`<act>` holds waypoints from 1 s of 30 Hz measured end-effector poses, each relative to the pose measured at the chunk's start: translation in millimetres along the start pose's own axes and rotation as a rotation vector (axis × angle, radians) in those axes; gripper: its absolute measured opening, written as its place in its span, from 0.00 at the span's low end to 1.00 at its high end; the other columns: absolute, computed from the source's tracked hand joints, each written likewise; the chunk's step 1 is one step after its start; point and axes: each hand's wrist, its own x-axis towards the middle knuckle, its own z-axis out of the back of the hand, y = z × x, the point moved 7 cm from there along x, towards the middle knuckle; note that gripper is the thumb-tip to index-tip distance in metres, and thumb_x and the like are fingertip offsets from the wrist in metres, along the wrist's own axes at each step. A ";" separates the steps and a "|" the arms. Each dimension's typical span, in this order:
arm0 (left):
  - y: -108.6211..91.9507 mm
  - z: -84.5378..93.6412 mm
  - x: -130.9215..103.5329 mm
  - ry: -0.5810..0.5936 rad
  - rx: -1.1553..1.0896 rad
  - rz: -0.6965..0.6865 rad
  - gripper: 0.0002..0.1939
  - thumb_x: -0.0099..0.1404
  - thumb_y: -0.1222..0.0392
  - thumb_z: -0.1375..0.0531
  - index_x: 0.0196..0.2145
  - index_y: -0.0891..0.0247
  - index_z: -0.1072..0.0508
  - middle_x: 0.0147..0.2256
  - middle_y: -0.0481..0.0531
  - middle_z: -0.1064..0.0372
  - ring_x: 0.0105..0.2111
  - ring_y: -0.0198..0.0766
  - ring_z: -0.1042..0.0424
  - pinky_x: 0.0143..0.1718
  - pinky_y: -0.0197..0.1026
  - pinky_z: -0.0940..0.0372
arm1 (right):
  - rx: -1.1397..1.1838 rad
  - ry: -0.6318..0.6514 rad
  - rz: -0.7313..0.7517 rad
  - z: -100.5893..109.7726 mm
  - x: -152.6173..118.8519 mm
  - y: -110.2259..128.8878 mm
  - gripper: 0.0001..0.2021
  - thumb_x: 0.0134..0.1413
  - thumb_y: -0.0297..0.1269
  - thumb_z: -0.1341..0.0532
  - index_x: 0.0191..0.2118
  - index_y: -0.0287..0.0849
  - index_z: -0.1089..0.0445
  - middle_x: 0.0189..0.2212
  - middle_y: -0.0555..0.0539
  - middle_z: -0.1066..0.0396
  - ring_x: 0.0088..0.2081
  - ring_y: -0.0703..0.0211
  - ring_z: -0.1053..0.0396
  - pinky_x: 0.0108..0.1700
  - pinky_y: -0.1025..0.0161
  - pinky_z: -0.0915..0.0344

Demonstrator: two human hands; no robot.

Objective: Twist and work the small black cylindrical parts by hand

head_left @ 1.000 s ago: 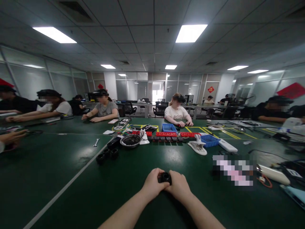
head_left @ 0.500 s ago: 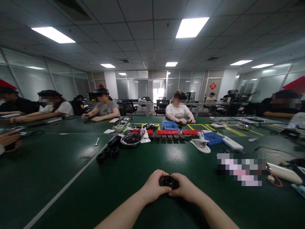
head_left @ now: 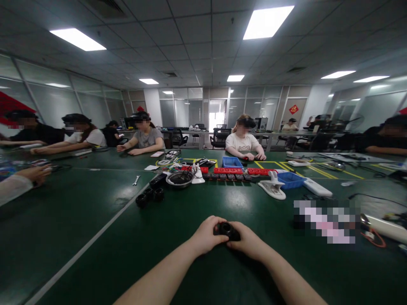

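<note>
Low over the green table, both hands close round a small black part with a round hole (head_left: pixel 227 229) in its upward face. My left hand (head_left: pixel 208 235) grips its left side, with thumb in front and fingers behind. On the other side my right hand (head_left: pixel 248 240) wraps the part, its thumb near the left thumb. The fingers cover much of the part, so its exact kind cannot be made out. Farther off to the left stand several black round pieces (head_left: pixel 149 196) with similar hollow tops.
A wrench (head_left: pixel 136 180) lies at left. Beyond my hands are a round metal-rimmed dish (head_left: pixel 179 179), a row of red and black blocks (head_left: pixel 227 170), a white clip stand (head_left: pixel 273 186) and a blue bin (head_left: pixel 290 180). A co-worker's hand (head_left: pixel 36 174) is at far left; other people sit around.
My view has shifted slightly, so the scene sits a little higher and farther right. More of the black part's right side shows by my right hand. Both hands keep their hold.
</note>
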 end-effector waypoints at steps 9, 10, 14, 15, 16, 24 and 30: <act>1.5 1.1 -0.9 0.026 -0.008 -0.016 0.21 0.47 0.62 0.36 0.41 0.61 0.31 0.34 0.48 0.38 0.32 0.36 0.38 0.33 0.37 0.42 | -0.029 0.012 -0.066 0.3 -0.1 -0.6 0.12 0.36 0.31 0.37 0.32 0.39 0.36 0.28 0.51 0.34 0.31 0.60 0.37 0.30 0.67 0.44; 1.4 1.0 -1.2 0.005 -0.005 -0.002 0.20 0.46 0.62 0.36 0.40 0.62 0.31 0.34 0.48 0.39 0.32 0.36 0.39 0.33 0.37 0.43 | -0.074 -0.017 -0.078 0.1 0.0 -0.8 0.11 0.35 0.33 0.37 0.30 0.39 0.37 0.27 0.52 0.35 0.29 0.61 0.38 0.29 0.68 0.45; 5.3 0.4 -2.7 -0.106 -0.026 0.102 0.20 0.45 0.62 0.36 0.38 0.63 0.33 0.35 0.49 0.39 0.32 0.36 0.39 0.32 0.36 0.43 | -0.278 -0.171 -0.143 0.0 -0.3 -0.3 0.13 0.36 0.39 0.37 0.26 0.41 0.41 0.24 0.51 0.36 0.26 0.61 0.39 0.25 0.67 0.49; 6.6 0.4 -3.1 -0.128 -0.027 0.126 0.20 0.45 0.63 0.36 0.38 0.64 0.33 0.35 0.49 0.39 0.32 0.36 0.39 0.32 0.36 0.43 | -0.319 -0.198 -0.150 -0.3 -0.3 0.8 0.12 0.37 0.40 0.38 0.27 0.41 0.41 0.24 0.51 0.36 0.26 0.60 0.39 0.26 0.66 0.49; 7.6 0.6 -3.5 -0.146 -0.022 0.143 0.19 0.45 0.63 0.36 0.37 0.64 0.33 0.35 0.50 0.39 0.32 0.36 0.39 0.33 0.36 0.43 | -0.351 -0.216 -0.152 -0.7 -0.3 2.0 0.12 0.38 0.40 0.39 0.27 0.41 0.40 0.24 0.50 0.35 0.26 0.60 0.38 0.26 0.66 0.48; 6.7 4.0 -0.7 -0.083 0.003 0.038 0.18 0.47 0.61 0.37 0.38 0.62 0.32 0.37 0.49 0.38 0.36 0.38 0.38 0.36 0.38 0.42 | -0.014 -0.036 0.014 -1.3 2.1 2.6 0.27 0.37 0.34 0.37 0.48 0.39 0.39 0.45 0.44 0.36 0.45 0.53 0.39 0.47 0.60 0.45; 4.5 3.8 -0.4 -0.069 -0.011 -0.015 0.21 0.47 0.62 0.36 0.40 0.62 0.32 0.38 0.51 0.37 0.38 0.39 0.37 0.39 0.38 0.42 | 0.090 0.024 -0.018 -0.2 2.4 -3.9 0.18 0.38 0.29 0.39 0.41 0.38 0.36 0.37 0.46 0.33 0.40 0.55 0.36 0.42 0.62 0.41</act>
